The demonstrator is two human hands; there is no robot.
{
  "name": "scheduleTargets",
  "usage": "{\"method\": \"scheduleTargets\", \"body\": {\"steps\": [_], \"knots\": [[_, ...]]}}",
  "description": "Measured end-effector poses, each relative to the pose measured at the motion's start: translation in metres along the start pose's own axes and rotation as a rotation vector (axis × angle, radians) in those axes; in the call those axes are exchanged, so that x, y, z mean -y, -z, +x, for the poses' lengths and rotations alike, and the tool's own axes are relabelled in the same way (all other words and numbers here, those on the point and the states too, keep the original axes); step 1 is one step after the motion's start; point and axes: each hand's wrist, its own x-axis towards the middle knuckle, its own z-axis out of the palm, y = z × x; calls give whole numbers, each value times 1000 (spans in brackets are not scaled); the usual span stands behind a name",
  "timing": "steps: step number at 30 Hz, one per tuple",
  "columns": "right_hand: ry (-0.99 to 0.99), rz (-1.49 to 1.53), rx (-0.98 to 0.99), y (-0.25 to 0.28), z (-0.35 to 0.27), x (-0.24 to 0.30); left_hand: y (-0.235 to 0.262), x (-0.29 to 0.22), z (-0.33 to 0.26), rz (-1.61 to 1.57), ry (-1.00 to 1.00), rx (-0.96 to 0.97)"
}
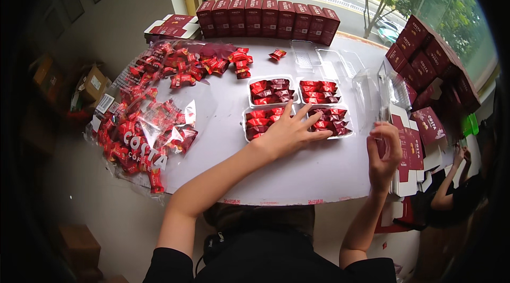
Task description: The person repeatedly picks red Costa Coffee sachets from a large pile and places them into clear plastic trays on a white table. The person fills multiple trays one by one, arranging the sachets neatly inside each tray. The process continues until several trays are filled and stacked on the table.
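Observation:
Several small clear plastic trays stand together in mid-table, filled with red and dark maroon wrapped pieces (319, 92). My left hand (289, 133) lies over the two nearer trays, fingers spread, its fingertips on or just above the wrapped pieces in the near right tray (344, 130). The palm hides part of the near left tray (247, 133). Raised at the right is my right hand (384, 156), its fingers curled toward the thumb, beside the clear plastic containers (366, 97). Whatever it may hold cannot be made out.
At the left lies a large clear bag (143, 123) spilling red wrapped pieces. A row of maroon boxes (268, 17) lines the window side. More boxes (430, 65) are stacked at the right above flat cartons (406, 145). Another person's arms (451, 177) show far right.

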Motion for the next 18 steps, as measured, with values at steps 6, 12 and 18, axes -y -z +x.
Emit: {"method": "scheduleTargets", "body": {"steps": [6, 12, 18], "knots": [[76, 254, 286, 18, -16, 16, 43, 12, -1, -27, 73, -24], [179, 136, 693, 10, -38, 29, 123, -9, -101, -485, 440, -107], [388, -4, 1064, -36, -40, 46, 73, -55, -164, -636, 430, -179]]}}
